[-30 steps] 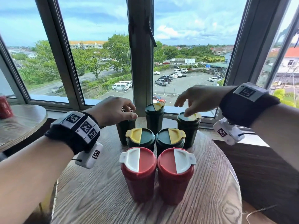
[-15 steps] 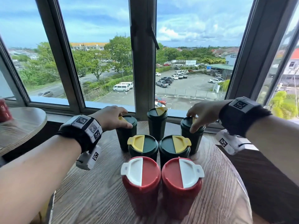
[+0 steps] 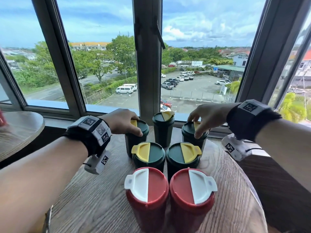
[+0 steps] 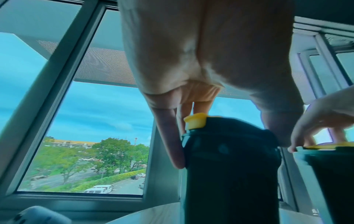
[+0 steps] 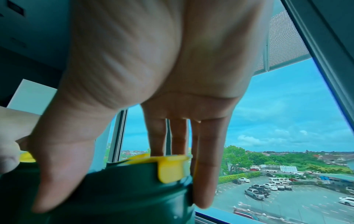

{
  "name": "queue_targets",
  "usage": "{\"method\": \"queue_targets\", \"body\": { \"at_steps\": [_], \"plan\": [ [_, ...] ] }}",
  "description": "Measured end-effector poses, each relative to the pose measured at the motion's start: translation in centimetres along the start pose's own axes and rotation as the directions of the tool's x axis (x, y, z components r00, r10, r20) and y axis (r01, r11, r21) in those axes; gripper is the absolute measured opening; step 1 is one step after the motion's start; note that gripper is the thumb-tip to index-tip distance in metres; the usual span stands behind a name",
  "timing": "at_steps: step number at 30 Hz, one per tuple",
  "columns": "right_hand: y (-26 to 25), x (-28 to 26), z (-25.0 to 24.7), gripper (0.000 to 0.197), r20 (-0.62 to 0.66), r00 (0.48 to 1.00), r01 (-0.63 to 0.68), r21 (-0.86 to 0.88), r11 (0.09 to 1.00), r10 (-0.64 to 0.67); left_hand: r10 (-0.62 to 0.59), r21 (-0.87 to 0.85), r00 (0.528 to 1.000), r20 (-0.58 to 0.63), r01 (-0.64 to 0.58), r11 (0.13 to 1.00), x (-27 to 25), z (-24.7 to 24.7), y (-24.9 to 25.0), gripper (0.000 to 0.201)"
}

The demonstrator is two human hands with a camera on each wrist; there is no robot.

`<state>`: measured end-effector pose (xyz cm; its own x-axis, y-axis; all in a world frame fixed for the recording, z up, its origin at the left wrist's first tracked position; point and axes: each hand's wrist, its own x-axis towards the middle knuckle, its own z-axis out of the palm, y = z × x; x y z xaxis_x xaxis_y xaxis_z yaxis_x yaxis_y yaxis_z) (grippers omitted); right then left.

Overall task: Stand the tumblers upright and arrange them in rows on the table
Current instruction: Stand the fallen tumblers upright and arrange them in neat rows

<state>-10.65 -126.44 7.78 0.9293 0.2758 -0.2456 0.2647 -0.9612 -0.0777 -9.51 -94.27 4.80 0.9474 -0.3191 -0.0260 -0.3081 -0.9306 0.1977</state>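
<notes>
Several tumblers stand upright on the round wooden table (image 3: 94, 202). Two red ones with white-and-red lids (image 3: 146, 185) (image 3: 191, 187) stand in front, and two dark green ones with yellow-and-green lids (image 3: 149, 153) (image 3: 183, 153) stand behind them. Three more green tumblers form the back row. My left hand (image 3: 124, 121) grips the lid of the back left tumbler (image 3: 143, 127) (image 4: 229, 159) from above. My right hand (image 3: 204, 115) grips the lid of the back right tumbler (image 3: 189, 130) (image 5: 118, 188) the same way. The back middle tumbler (image 3: 163, 121) stands free, its yellow flap raised.
A window frame (image 3: 148, 56) and sill run right behind the back row. Another round wooden table (image 3: 20, 130) stands at the left with a red object at the picture's edge. Bare tabletop lies in front left and right of the red tumblers.
Both hands have come down onto the lids of the back left and back right tumblers and closed round them. The left tumbler's lid, hidden earlier, now shows.
</notes>
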Motion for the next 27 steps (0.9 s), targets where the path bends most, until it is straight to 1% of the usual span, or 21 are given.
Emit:
{"method": "queue_targets", "body": {
  "at_steps": [2, 3, 6, 9, 10, 12, 14, 16, 17, 20, 24, 27],
  "plan": [
    [-0.6, 0.4, -0.1, 0.074, 0.010, 1.000, 0.015, 0.033, 0.999, -0.016, 0.047, -0.029, 0.998, 0.031, -0.046, 0.999, 0.2, -0.3, 1.0, 0.077],
    [-0.9, 0.7, -0.1, 0.075, 0.021, 1.000, 0.017, 0.076, 0.997, -0.019, 0.066, -0.055, 0.997, 0.047, -0.063, 0.996, 0.2, -0.3, 1.5, 0.077],
    [-1.3, 1.5, 0.2, 0.066, 0.037, 0.999, 0.029, 0.187, 0.982, -0.036, 0.103, -0.147, 0.991, 0.091, -0.089, 0.985, 0.4, -0.1, 2.7, 0.075],
    [-1.7, 2.3, 0.4, 0.078, 0.032, 0.997, 0.065, 0.226, 0.972, -0.074, 0.128, -0.192, 0.985, 0.114, -0.105, 0.976, 0.7, 0.3, 3.6, 0.068],
    [-1.9, 2.4, 0.5, 0.079, 0.039, 0.996, 0.065, 0.249, 0.966, -0.077, 0.138, -0.197, 0.983, 0.118, -0.113, 0.974, 0.8, 0.4, 3.7, 0.070],
    [-2.5, 2.2, 0.3, 0.073, 0.055, 0.994, 0.074, 0.266, 0.961, -0.092, 0.153, -0.219, 0.980, 0.124, -0.123, 0.968, 0.9, 0.6, 4.0, 0.070],
    [-2.9, 1.8, 0.1, 0.069, 0.053, 0.992, 0.097, 0.237, 0.967, -0.112, 0.166, -0.213, 0.977, 0.133, -0.135, 0.968, 0.8, 0.6, 4.3, 0.071],
    [-3.1, 1.7, 0.2, 0.070, 0.028, 0.990, 0.133, 0.135, 0.982, -0.138, 0.177, -0.171, 0.975, 0.135, -0.153, 0.973, 0.6, 0.6, 4.5, 0.075],
    [-3.2, 1.6, 0.2, 0.071, 0.016, 0.989, 0.142, 0.112, 0.984, -0.144, 0.177, -0.161, 0.975, 0.136, -0.154, 0.975, 0.5, 0.6, 4.5, 0.077],
    [-3.2, 1.4, 0.3, 0.070, 0.014, 0.987, 0.156, 0.106, 0.982, -0.159, 0.175, -0.159, 0.975, 0.138, -0.152, 0.975, 0.2, 0.6, 4.5, 0.081],
    [-3.3, 1.1, 0.2, 0.067, 0.025, 0.985, 0.170, 0.087, 0.982, -0.173, 0.174, -0.161, 0.976, 0.134, -0.151, 0.975, 0.1, 0.7, 4.5, 0.071],
    [-3.1, 1.2, 0.4, 0.067, 0.033, 0.983, 0.177, 0.083, 0.981, -0.181, 0.164, -0.209, 0.975, 0.147, -0.132, 0.969, 0.0, 0.8, 4.4, 0.070]
  ]
}}
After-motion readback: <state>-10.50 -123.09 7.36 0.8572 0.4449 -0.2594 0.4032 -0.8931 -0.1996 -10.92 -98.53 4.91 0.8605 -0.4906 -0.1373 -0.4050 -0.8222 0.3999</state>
